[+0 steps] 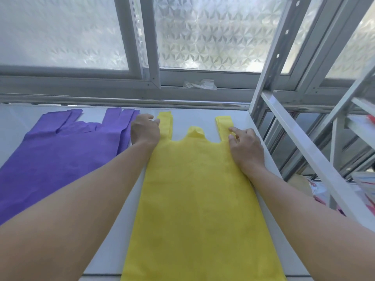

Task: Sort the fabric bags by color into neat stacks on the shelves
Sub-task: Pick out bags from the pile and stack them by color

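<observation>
A yellow fabric bag [194, 189] lies flat on the white shelf [121, 230], handles pointing toward the window. My left hand [145, 129] rests at its left handle, fingers curled against the handle's edge. My right hand [244, 146] presses on the bag's right shoulder just below the right handle, fingers spread and slightly bent. To the left lies a stack of purple fabric bags [60, 159], their handles fanned unevenly at the far end. My left forearm crosses over the purple stack's near right corner.
A frosted sliding window [213, 33] with a grey frame runs behind the shelf. White metal shelf uprights and rails [284, 118] stand at the right, with coloured items lower right [365, 179]. A crumpled clear scrap [199, 84] lies on the window track.
</observation>
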`<state>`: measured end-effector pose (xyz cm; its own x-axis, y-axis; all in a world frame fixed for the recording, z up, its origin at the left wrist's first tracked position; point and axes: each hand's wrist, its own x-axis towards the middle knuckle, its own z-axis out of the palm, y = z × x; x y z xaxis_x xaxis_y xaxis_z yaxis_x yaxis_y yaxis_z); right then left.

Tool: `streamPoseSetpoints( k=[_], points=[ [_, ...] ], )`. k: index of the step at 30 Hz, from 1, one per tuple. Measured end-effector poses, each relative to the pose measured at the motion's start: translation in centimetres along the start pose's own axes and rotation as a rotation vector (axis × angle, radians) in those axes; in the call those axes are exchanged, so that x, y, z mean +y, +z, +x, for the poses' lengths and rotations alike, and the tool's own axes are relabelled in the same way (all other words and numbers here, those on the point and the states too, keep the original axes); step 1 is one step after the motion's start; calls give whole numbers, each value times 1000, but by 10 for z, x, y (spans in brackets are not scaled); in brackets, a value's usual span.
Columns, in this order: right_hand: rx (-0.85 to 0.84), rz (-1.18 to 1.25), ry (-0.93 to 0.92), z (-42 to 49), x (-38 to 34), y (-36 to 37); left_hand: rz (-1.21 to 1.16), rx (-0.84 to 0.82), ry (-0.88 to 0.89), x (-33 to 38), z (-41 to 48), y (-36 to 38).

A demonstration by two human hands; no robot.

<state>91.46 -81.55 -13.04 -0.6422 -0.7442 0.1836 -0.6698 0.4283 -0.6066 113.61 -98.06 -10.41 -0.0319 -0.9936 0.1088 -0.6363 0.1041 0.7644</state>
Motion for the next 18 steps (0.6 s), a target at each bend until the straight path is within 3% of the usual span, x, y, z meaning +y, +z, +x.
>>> streamPoseSetpoints(
  k=[6, 14, 18],
  points=[
    [-23, 83, -25, -1, -1, -3, 178, -41, 214, -5, -27, 11],
    [-62, 167, -22, -4, -1, -8, 366, -138, 139, 9, -32, 21],
    [-80, 58, -66, 0, 3, -5, 370, -158, 129, 4, -34, 28]
  ],
)
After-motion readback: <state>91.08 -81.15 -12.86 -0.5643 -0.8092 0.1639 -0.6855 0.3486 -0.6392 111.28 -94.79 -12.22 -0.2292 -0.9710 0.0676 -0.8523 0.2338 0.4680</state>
